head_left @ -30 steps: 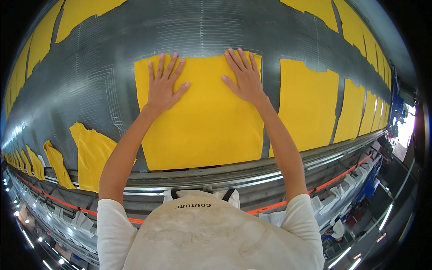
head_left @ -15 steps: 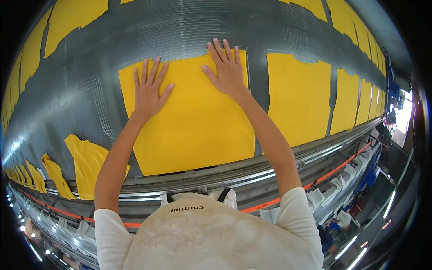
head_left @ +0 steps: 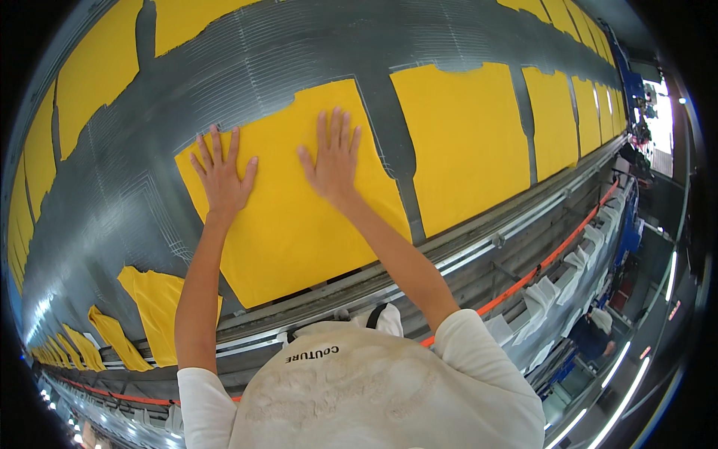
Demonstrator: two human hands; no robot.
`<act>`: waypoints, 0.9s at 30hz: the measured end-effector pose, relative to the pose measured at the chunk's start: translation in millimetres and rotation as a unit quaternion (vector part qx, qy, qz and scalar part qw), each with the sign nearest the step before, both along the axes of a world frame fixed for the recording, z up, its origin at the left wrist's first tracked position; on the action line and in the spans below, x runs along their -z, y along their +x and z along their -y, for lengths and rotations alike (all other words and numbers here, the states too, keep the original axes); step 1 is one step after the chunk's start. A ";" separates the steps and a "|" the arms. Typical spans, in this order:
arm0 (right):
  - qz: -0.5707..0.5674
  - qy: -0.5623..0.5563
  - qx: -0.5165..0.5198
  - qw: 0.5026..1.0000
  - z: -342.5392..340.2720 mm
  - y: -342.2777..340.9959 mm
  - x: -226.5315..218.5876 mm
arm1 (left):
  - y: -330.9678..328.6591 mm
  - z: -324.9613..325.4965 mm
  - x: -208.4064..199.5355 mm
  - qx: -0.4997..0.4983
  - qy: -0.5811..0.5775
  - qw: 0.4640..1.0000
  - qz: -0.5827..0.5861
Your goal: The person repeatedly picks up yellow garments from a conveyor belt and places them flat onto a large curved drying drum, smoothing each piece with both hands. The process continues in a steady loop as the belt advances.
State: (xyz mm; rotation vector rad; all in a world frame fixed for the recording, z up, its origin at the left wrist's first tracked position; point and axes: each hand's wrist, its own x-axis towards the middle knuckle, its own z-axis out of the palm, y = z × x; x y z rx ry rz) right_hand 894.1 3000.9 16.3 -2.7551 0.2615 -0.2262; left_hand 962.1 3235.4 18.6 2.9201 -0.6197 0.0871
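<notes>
A yellow fabric panel lies flat on a long dark grey table, its notched far edge close to printed white lines. My left hand rests on the panel's far left part, fingers spread, with the fingertips at the far edge. Flat on the upper middle of the same panel is my right hand, its fingers stretched out and its thumb apart. Neither hand grips anything. My forearms cover parts of the panel's near side.
To the right lies another yellow panel, with several more beyond it. Bunched yellow pieces hang over the near edge at left. A metal rail and an orange strip run along my side. A person is at lower right.
My right hand has slid from the panel's far right corner inward and nearer to me. My left hand stays near the far left edge. The whole view has turned somewhat.
</notes>
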 end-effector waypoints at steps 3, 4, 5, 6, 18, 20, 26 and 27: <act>-0.039 0.041 -0.133 0.989 -8.4 -60.2 -9.9 | -0.2 1.2 1.8 -0.004 -0.006 1.000 0.001; -0.051 0.049 -0.183 0.981 -5.1 -80.5 -10.2 | 0.3 3.0 3.3 -0.003 -0.009 1.000 0.001; -0.064 0.059 -0.234 0.968 -0.6 -99.2 -10.0 | -0.3 3.5 4.7 -0.004 -0.011 1.000 0.001; -0.069 0.053 -0.243 0.966 4.8 -116.9 -8.3 | -1.6 4.1 6.0 -0.008 -0.012 1.000 0.002; -0.088 -0.030 0.093 0.991 41.7 -182.2 -4.4 | -96.0 43.2 -3.6 0.085 -0.085 0.987 -0.103; -0.096 -0.056 0.096 0.989 36.8 -179.8 -3.2 | -118.3 52.0 -5.2 0.149 -0.104 0.975 -0.125; -0.092 -0.057 0.092 0.990 35.7 -176.1 -5.9 | -71.6 49.1 -9.1 0.107 -0.109 0.983 -0.097; -0.091 -0.060 0.093 0.990 36.5 -176.3 -5.5 | -54.9 48.0 -8.5 0.088 -0.102 0.988 -0.080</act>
